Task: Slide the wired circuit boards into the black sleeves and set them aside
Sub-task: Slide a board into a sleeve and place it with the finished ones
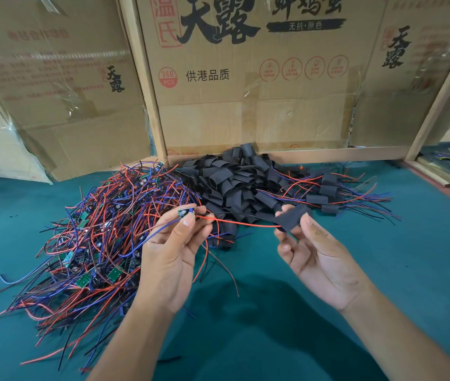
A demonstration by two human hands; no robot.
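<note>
My left hand (173, 254) pinches a small wired circuit board (186, 213) between thumb and fingers, held above the green table. Its red wire (243, 223) runs right into a flat black sleeve (292, 217), which my right hand (317, 254) pinches between thumb and fingers. Board and sleeve are about a hand's width apart. A big tangle of wired boards (100, 237) lies at the left. A heap of empty black sleeves (235, 182) sits behind my hands. Several sleeved boards (325, 193) with their wires lie at the right.
The green table (383, 270) spreads in front and to the right. Upright cardboard boxes (246, 92) and wooden strips wall off the back. A wooden edge (438, 177) borders the far right, with loose wires beyond it.
</note>
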